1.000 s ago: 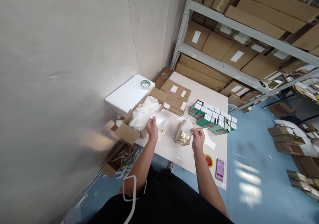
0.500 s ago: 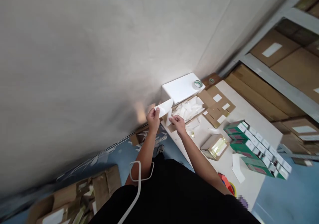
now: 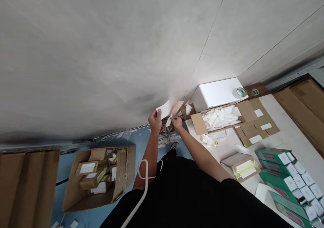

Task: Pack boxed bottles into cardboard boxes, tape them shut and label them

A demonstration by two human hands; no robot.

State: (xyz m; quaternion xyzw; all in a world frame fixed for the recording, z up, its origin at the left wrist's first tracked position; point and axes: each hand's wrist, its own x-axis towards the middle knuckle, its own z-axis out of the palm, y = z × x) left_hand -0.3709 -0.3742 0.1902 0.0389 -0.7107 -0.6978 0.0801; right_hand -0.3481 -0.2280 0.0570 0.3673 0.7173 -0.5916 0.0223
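My left hand (image 3: 155, 121) pinches a white paper label (image 3: 163, 109) by its lower left edge, in front of the wall. Just to the right, my right hand (image 3: 177, 122) grips a smaller crumpled white paper strip (image 3: 168, 121) between thumb and fingers. A gap separates the strip from the label. Below the hands, white paper scraps (image 3: 165, 140) lie on the floor and in a brown container partly hidden behind them. On the table at right, a small taped carton (image 3: 240, 166) carries a white label.
An open cardboard box (image 3: 198, 124) full of white paper pieces stands on the table (image 3: 265, 101), beside a white box (image 3: 217, 92) with a tape roll (image 3: 241, 92). Green boxes (image 3: 274, 165) fill the near right. A large carton (image 3: 130, 167) with small packages sits on the floor at left.
My view has swung left, bringing the floor carton fully into sight. The paper strip in my right hand, earlier close against the label, now hangs lower and apart from it.
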